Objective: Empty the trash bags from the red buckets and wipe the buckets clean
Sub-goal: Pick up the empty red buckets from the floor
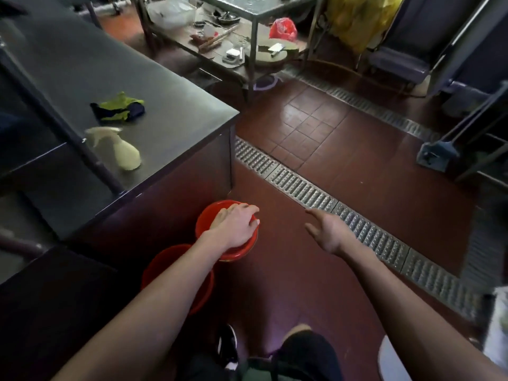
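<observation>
Item one: far red bucket point(242, 251), standing on the red tile floor point(343, 149) just beside the corner of the steel counter point(170, 111); mouth facing up, long axis vertical; my left hand point(233, 226) lies over the opening with fingers curled down over the far rim, gripping it, so I cannot tell what is inside. Item two: near red bucket point(165, 265), touching or just short of the first, close against the counter's side, also upright; my left forearm crosses its mouth and the contents are hidden. Item three: my right hand point(330, 235), held in the air over the floor, fingers spread and relaxed, holding nothing, near the metal drain grate point(302, 188) that runs diagonally across the tiles. Item four, on the counter top: a pale spray bottle point(123, 149), upright, nozzle pointing left; behind it a crumpled yellow-green and dark cloth point(118, 107). Item five: a low steel shelf point(220, 50) farther off, holding a red plastic bag point(283, 28) and assorted utensils too blurred to name.
</observation>
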Motion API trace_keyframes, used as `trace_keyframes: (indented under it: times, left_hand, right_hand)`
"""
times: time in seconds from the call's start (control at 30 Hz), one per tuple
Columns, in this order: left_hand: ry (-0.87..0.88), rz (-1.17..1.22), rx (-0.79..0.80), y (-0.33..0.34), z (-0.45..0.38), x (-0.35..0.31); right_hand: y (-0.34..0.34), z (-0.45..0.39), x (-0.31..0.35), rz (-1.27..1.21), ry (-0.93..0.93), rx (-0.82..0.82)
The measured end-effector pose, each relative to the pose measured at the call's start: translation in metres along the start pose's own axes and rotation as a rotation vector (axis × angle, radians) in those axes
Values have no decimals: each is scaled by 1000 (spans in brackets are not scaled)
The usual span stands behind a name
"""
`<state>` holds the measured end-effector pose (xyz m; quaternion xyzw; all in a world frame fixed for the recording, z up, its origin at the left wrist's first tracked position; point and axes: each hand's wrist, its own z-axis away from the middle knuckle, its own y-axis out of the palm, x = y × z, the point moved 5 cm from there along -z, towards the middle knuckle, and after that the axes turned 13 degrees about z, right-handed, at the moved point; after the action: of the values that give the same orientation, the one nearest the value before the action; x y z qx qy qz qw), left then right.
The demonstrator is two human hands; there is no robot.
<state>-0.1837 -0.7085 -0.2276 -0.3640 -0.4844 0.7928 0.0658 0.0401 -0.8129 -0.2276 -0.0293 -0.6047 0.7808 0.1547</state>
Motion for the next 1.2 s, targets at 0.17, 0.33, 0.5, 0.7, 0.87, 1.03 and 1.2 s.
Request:
trace_keyframes:
  times: [0.17,0.33,0.5,0.7,0.87,1.03,1.2]
  left_hand:
    - [-14,-21,62,-2,-91,-11]
    - [-79,-33,94,4,-185,-35]
    - [-175,31,61,5,-252,-48]
    - [-343,144,3,1,-293,-12]
    - [-479,267,-80,-6,-313,37]
    - [-648,420,-185,-4,-314,92]
    - [-844,565,-321,3,-278,125]
  right_hand:
    - [-9,-68,-54,81,-11,52]
    - [-19,-145,-117,236,-107,113]
    - [-39,-223,-175,265,-148,175]
    - [-54,-311,-163,315,-280,225]
    - [-44,-392,-122,383,-415,275]
    - [-25,-455,-65,414,-587,328]
    - [-9,-489,7,418,-776,414]
